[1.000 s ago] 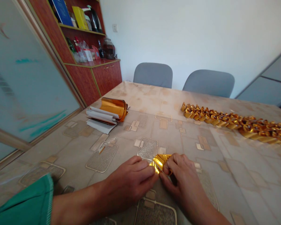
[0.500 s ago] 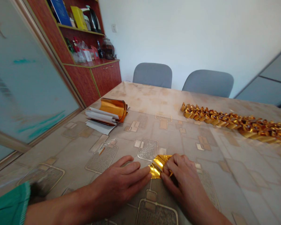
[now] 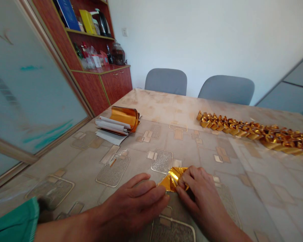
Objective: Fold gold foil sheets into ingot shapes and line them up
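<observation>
Head view: the right hand (image 3: 199,201) is pinching a folded gold foil (image 3: 172,178) in its closed fingers (image 3: 189,176) just above the tabletop (image 3: 267,198), the foil's long axis running sideways, while the left hand (image 3: 133,205) is resting open, just beside its left corner.

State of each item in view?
Left hand: palm down, fingers near foil piece.
Right hand: pinching foil piece.
Foil piece: folded, creased, held at table surface.
Foil sheets: curled, against papers.
Papers: loosely stacked.
Foil chain: linked, lying along table.
Cabinet doors: shut.
</observation>
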`<state>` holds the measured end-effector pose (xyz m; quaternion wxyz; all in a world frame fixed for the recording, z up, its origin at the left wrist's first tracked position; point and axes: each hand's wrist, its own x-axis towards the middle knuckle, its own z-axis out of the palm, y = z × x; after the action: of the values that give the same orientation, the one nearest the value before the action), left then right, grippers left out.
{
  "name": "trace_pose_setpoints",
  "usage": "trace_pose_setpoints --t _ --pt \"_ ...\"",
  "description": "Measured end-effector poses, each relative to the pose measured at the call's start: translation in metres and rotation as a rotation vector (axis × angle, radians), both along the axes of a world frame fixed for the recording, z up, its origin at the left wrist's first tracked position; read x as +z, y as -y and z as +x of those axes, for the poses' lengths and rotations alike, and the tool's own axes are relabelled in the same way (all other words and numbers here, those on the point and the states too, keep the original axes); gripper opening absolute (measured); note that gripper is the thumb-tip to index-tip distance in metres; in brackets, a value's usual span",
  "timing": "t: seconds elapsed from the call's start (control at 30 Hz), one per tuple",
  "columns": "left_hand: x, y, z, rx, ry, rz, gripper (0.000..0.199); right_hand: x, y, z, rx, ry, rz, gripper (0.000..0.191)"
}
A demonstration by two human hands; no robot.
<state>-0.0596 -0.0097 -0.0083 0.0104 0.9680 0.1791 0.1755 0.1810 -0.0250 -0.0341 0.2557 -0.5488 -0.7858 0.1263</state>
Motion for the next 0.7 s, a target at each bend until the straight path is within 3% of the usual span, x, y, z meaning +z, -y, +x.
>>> trace_pose_setpoints --t 0.2,0.7 --pt "-0.0082 -0.0018 0.0071 0.005 -0.045 -0.019 0.036 -0.0014 -0.0002 0.0001 -0.008 -0.012 0.005 0.016" --pt "-0.0087 0.0015 -0.0018 0.025 -0.076 -0.125 0.037 -0.0034 -0.0011 0.0014 0.007 -0.006 0.045 0.014"
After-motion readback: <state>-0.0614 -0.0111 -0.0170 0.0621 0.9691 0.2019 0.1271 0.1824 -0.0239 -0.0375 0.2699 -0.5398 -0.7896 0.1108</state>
